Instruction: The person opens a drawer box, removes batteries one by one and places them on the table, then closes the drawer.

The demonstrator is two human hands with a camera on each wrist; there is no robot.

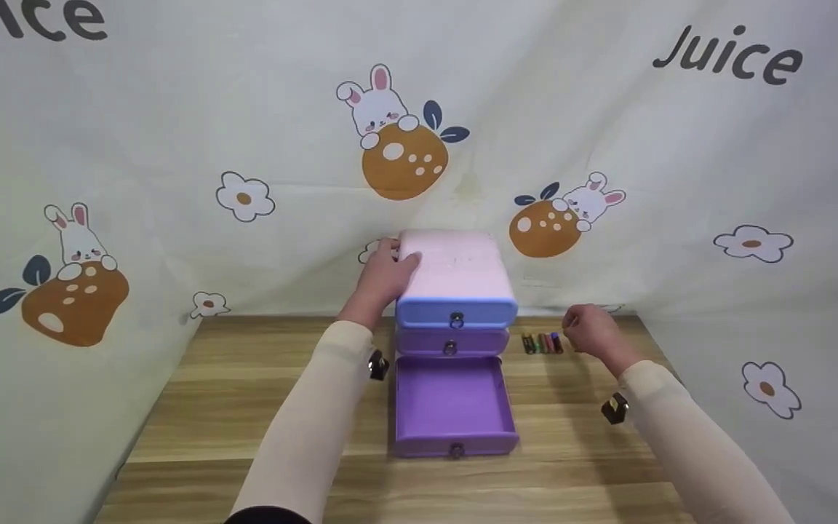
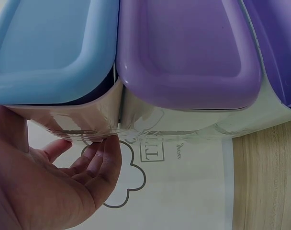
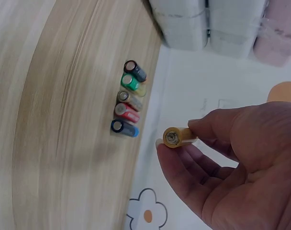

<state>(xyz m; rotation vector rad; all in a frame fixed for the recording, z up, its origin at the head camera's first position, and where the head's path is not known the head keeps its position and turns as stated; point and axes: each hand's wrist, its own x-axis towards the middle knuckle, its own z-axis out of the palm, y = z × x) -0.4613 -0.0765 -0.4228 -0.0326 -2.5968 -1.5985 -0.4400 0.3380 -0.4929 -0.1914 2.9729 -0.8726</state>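
A small plastic drawer cabinet stands against the back cloth, with a pink top, a blue upper drawer, and purple middle and bottom drawers. The bottom drawer is pulled out, and nothing lies in it. My left hand rests on the cabinet's upper left side, thumb near the top edge; the left wrist view shows the fingertips against its side wall. Between thumb and fingers my right hand pinches a yellow battery, held up right of a row of several batteries.
The row on the wooden table includes black, green, red and blue-ended batteries. A cloth printed with rabbits and oranges hangs behind and at both sides, close to the table's back edge.
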